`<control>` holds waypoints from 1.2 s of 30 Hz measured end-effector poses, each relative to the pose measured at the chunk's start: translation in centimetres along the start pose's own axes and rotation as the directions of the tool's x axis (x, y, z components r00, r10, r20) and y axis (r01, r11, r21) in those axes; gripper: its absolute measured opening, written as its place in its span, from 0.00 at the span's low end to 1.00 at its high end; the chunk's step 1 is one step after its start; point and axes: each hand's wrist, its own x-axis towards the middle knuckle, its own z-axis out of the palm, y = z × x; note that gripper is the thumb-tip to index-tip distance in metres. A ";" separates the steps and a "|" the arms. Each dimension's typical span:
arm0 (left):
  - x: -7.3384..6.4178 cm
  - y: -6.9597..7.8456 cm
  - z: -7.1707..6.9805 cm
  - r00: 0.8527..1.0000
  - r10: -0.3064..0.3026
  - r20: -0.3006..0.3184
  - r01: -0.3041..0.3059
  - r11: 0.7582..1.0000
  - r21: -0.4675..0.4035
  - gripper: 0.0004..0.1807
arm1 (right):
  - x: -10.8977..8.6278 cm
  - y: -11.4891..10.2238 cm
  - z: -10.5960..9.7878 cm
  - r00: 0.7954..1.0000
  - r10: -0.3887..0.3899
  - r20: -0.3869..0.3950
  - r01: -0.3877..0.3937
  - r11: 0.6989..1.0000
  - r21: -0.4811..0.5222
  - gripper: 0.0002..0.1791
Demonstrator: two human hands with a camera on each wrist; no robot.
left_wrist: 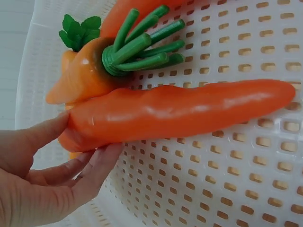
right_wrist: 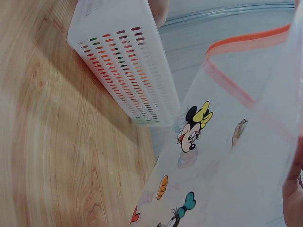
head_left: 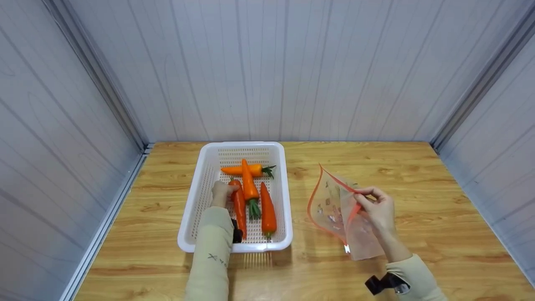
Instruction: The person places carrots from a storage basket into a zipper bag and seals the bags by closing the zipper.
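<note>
My left hand (head_left: pixel 222 193) reaches into a white plastic basket (head_left: pixel 263 247) and grips a long red chili pepper (head_left: pixel 239 207) near its stem end. In the left wrist view the thumb lies on one side of the chili pepper (left_wrist: pixel 165 113), the fingers on the other. Beside it in the basket lie an orange carrot (head_left: pixel 248 184) with green stalks, a second carrot (head_left: pixel 238 170) set crosswise, and another red pepper (head_left: pixel 268 211). My right hand (head_left: pixel 378 209) pinches the red-edged rim of a clear zip bag (head_left: pixel 330 209), whose mouth gapes. Cartoon prints show on the bag (right_wrist: pixel 227 156).
The basket and the bag are over a wood-grain table (head_left: pixel 159 217). Pale panel walls (head_left: pixel 259 75) enclose the table at the back and both sides. A white zip slider (head_left: pixel 347 249) sits at the bag's near corner.
</note>
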 end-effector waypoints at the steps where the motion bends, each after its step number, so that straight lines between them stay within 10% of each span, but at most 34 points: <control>1: 1.0 -0.4 0.4 1.000 -0.001 -0.023 0.001 1.000 0.006 0.21 | 0.0 0.0 0.0 1.000 0.005 0.004 -0.005 1.000 -0.010 0.03; 5: 4.0 -1.7 1.4 0.997 0.027 -0.069 -0.022 0.998 0.065 0.22 | -0.2 -0.8 0.5 0.995 0.075 -0.063 -0.079 0.994 -0.069 0.03; 14: 2.0 1.7 0.1 0.964 0.223 -0.148 -0.189 0.959 0.213 0.20 | -0.1 -0.9 0.5 0.988 0.122 -0.092 -0.128 0.990 -0.062 0.03; 24: -12.6 11.1 -4.3 0.935 0.338 -0.104 -0.309 0.925 0.220 0.18 | 1.0 2.9 -1.8 1.000 -0.004 0.009 0.004 1.000 0.011 0.07; 36: -17.6 14.1 -4.2 0.860 0.508 -0.049 -0.502 0.859 0.098 0.22 | 1.6 4.1 -2.6 0.999 -0.013 0.039 0.011 0.999 0.043 0.06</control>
